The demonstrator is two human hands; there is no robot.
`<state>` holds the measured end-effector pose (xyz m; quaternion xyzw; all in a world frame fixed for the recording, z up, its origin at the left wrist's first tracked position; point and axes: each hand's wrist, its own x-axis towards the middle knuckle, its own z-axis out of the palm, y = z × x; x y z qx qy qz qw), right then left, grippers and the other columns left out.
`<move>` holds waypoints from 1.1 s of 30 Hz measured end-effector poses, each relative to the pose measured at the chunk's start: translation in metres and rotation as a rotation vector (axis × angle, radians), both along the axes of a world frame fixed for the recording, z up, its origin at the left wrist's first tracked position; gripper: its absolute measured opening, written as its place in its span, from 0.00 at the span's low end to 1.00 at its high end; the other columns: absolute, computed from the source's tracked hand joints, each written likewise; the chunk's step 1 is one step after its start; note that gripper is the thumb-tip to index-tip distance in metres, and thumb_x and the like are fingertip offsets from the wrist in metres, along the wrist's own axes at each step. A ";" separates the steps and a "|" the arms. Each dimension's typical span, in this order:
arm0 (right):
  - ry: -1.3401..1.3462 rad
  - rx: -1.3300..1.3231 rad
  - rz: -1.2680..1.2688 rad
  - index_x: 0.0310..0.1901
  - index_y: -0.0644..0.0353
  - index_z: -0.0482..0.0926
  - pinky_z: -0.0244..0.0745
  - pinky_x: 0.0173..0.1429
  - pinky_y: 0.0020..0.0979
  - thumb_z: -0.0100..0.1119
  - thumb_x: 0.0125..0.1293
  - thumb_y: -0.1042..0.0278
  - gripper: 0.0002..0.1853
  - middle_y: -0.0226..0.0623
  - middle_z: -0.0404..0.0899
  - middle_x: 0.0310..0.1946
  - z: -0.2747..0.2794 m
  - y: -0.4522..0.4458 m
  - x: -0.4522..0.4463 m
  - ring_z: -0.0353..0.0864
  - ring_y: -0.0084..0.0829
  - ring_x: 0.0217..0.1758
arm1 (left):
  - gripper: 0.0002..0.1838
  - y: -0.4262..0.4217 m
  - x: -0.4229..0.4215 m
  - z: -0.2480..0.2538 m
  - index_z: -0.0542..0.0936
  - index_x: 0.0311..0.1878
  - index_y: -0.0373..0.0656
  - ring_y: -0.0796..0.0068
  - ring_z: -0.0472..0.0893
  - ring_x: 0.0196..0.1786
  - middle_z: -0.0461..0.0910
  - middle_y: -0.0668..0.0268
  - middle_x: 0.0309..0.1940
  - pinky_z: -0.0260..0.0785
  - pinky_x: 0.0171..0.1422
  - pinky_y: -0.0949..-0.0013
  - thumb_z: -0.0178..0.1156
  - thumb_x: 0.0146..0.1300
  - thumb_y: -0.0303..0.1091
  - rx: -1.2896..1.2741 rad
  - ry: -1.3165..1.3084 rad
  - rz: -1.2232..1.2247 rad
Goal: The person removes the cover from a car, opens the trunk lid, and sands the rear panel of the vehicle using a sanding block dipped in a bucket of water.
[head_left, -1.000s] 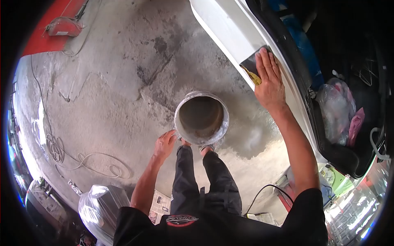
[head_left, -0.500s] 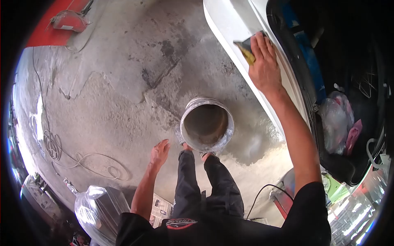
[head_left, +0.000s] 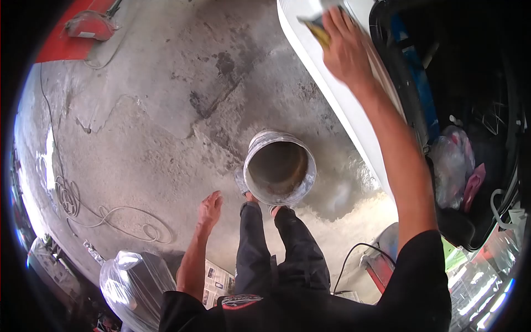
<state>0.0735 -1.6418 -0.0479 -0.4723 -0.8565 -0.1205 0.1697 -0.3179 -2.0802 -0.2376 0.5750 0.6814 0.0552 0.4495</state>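
Note:
My right hand [head_left: 347,52] lies over a dark sheet with a yellowish underside [head_left: 317,31], pressing it on the white panel [head_left: 310,47] at the top right. The sheet's folded edge sticks out left of my fingers; the rest is hidden beneath them. My left hand [head_left: 209,209] hangs in the air left of my legs, fingers loosely together, and nothing shows in it. A round bucket [head_left: 253,145] with dark, murky contents stands on the floor in front of my feet.
The panel borders a dark compartment holding a clear plastic bag [head_left: 449,163] and a pink item [head_left: 474,187]. A coiled cable [head_left: 69,198] lies on the left floor. Plastic-wrapped goods [head_left: 133,285] and newspaper [head_left: 217,282] are at lower left, a red object [head_left: 380,271] at lower right.
My right hand has slid forward along the white panel with the sheet. My left hand has drawn back left, away from the bucket. The camera view has shifted slightly.

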 end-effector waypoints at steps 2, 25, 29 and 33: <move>0.055 -0.068 0.027 0.71 0.69 0.69 0.65 0.78 0.49 0.57 0.68 0.73 0.30 0.56 0.67 0.74 -0.004 0.009 -0.003 0.67 0.57 0.76 | 0.15 -0.004 -0.003 -0.012 0.80 0.58 0.43 0.47 0.86 0.52 0.87 0.51 0.50 0.79 0.54 0.52 0.62 0.72 0.36 0.034 -0.009 -0.013; -0.158 0.042 -0.043 0.64 0.74 0.73 0.64 0.76 0.50 0.57 0.64 0.75 0.26 0.57 0.71 0.68 -0.006 -0.036 0.017 0.70 0.55 0.72 | 0.14 -0.002 -0.016 -0.016 0.81 0.59 0.41 0.46 0.86 0.51 0.87 0.50 0.50 0.80 0.55 0.52 0.61 0.73 0.34 0.019 0.001 -0.061; -0.053 0.011 -0.001 0.63 0.74 0.74 0.64 0.77 0.49 0.56 0.66 0.74 0.24 0.57 0.72 0.68 0.008 -0.023 0.011 0.70 0.55 0.73 | 0.15 0.009 -0.009 -0.018 0.80 0.59 0.42 0.46 0.86 0.52 0.87 0.51 0.50 0.80 0.55 0.52 0.62 0.73 0.34 -0.049 0.006 -0.064; -0.063 -0.153 -0.190 0.72 0.70 0.70 0.58 0.82 0.52 0.59 0.69 0.72 0.30 0.56 0.67 0.75 -0.002 -0.155 0.081 0.64 0.58 0.80 | 0.15 0.018 0.000 -0.011 0.81 0.59 0.42 0.45 0.86 0.52 0.86 0.51 0.51 0.79 0.56 0.53 0.62 0.73 0.34 0.008 -0.001 -0.033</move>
